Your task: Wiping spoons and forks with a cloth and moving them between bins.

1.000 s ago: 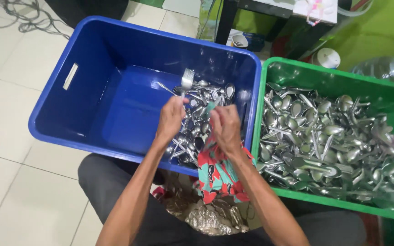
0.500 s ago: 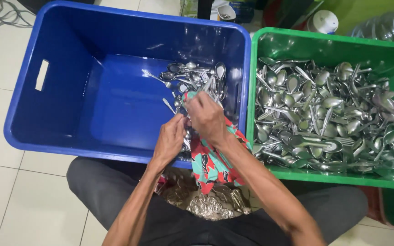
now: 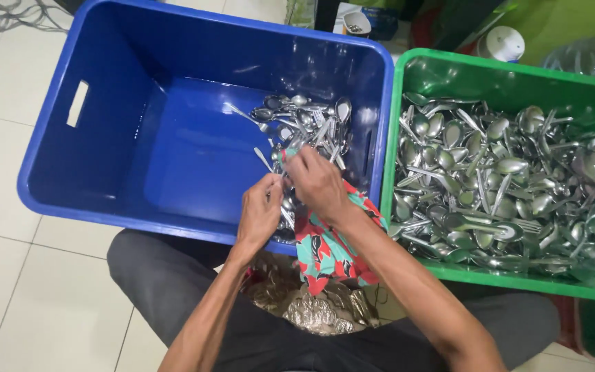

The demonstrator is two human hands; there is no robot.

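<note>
A pale tiled floor (image 3: 8,289) carries two large plastic tubs side by side, their long walls touching. The deep blue rectangular tub (image 3: 139,76) on the left has a slot handle in its far-left wall and holds a small heap of steel spoons and forks (image 3: 301,120) against its right wall. The green tub (image 3: 504,76) on the right is covered across its bottom with a dense layer of steel cutlery (image 3: 497,186). A red and teal patterned cloth (image 3: 328,251) hangs over the blue tub's near edge, at its right corner. The right hand (image 3: 318,182) is closed on the cloth's upper end over the heap. The left hand (image 3: 259,210), just beside it, pinches a thin steel utensil (image 3: 264,160) by its handle.
</note>
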